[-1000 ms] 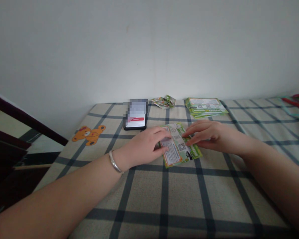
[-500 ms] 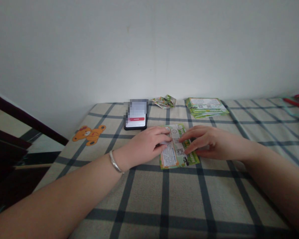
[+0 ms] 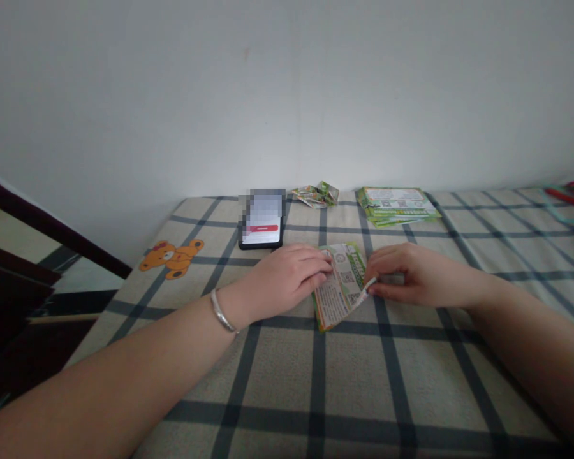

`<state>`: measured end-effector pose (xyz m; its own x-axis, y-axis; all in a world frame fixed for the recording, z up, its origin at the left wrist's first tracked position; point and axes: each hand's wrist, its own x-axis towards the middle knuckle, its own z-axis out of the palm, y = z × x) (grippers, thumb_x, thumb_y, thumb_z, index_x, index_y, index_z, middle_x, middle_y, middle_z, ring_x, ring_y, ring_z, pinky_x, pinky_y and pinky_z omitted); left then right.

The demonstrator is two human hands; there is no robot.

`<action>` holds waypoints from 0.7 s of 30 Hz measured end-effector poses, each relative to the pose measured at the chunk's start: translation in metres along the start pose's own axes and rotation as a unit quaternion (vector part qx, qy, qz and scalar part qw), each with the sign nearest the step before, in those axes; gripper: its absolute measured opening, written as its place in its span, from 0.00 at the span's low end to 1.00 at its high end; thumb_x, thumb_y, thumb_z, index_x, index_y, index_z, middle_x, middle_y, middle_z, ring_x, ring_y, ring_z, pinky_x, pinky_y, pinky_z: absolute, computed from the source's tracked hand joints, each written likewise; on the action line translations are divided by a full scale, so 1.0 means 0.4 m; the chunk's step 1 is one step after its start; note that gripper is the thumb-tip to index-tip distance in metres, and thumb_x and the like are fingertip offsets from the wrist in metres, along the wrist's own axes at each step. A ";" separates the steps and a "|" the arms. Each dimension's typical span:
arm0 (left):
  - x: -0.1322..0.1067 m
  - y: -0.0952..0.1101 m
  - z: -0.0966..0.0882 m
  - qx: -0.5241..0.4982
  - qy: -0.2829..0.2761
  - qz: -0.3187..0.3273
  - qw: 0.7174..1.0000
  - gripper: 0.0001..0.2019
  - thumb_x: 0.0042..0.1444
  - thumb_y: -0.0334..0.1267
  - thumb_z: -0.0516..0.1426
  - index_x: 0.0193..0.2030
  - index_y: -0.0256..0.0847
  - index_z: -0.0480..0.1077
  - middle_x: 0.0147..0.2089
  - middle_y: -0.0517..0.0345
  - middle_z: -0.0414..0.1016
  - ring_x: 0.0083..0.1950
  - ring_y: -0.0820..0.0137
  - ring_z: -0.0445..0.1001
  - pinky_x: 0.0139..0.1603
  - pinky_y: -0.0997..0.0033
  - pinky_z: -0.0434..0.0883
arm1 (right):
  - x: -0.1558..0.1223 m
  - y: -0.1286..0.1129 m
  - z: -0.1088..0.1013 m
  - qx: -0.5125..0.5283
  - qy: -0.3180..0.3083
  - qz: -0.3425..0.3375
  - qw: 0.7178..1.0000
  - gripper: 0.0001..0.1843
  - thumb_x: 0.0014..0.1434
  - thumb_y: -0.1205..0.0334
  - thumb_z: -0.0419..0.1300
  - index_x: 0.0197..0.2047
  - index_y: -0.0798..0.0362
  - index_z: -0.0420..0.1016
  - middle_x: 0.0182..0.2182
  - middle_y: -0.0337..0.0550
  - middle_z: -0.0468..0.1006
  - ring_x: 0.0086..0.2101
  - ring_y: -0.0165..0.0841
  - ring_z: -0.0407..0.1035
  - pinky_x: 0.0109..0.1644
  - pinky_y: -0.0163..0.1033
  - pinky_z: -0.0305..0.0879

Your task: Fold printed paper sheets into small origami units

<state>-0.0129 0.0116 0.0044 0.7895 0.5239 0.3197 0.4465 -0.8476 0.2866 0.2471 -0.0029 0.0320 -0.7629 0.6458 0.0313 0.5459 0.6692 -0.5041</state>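
Observation:
A green-and-white printed leaflet [image 3: 337,293] with QR codes lies on the checked cloth in front of me. My left hand [image 3: 294,277], with a silver bangle at its wrist, grips the leaflet's left edge, thumb and fingers close together. The near right corner of the leaflet is lifted and bent inward. My right hand [image 3: 395,274] pinches this corner between thumb and fingers. The tips of the left fingers cover part of the print.
Beyond my hands, a phone [image 3: 262,233] with a lit screen, a folded paper piece [image 3: 316,195] and a stack of leaflets [image 3: 399,205] lie along the wall [image 3: 287,95]. A bear picture [image 3: 172,258] is at the left. Red and green items [image 3: 571,196] sit at the far right.
My right hand has taken hold of the leaflet's near right corner and raised it. The leaflet has turned and shifted slightly right, and my left thumb has closed toward the fingers.

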 end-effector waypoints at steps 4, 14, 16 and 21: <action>-0.007 0.000 -0.002 -0.047 0.013 -0.022 0.999 0.18 0.69 0.43 0.44 0.54 0.37 0.69 0.53 0.50 0.75 0.56 0.64 0.72 0.59 0.57 0.68 | 0.006 0.004 0.011 -0.003 0.022 0.087 0.996 0.13 0.62 0.54 0.56 0.32 0.50 0.77 0.23 0.36 0.75 0.24 0.28 0.66 0.26 0.34 0.57; -0.018 0.009 -0.001 -0.041 0.033 -0.049 0.997 0.22 0.67 0.50 0.46 0.61 0.39 0.60 0.58 0.46 0.71 0.59 0.62 0.70 0.60 0.57 0.68 | 0.040 0.004 0.056 -0.063 0.110 0.178 0.976 0.17 0.60 0.51 0.56 0.23 0.51 0.66 0.18 0.34 0.67 0.19 0.26 0.58 0.22 0.35 0.47; -0.015 0.012 0.001 -0.019 0.031 -0.055 0.998 0.20 0.65 0.45 0.51 0.61 0.40 0.60 0.57 0.48 0.71 0.58 0.62 0.70 0.60 0.58 0.68 | 0.045 0.003 0.062 -0.073 0.119 0.179 0.974 0.17 0.60 0.52 0.56 0.23 0.51 0.65 0.18 0.33 0.67 0.19 0.26 0.58 0.23 0.35 0.47; -0.010 0.011 0.007 -0.002 0.030 -0.049 0.998 0.21 0.62 0.35 0.55 0.62 0.40 0.61 0.58 0.50 0.70 0.60 0.64 0.68 0.63 0.58 0.66 | 0.055 -0.002 0.069 -0.125 0.139 0.212 0.959 0.17 0.60 0.50 0.56 0.24 0.50 0.65 0.20 0.35 0.69 0.22 0.29 0.60 0.25 0.36 0.47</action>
<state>-0.0132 0.0056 0.0018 0.7155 0.6081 0.3440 0.5184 -0.7922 0.3221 0.2204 0.0005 0.0095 -0.3506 0.9294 0.1149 0.8794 0.3689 -0.3010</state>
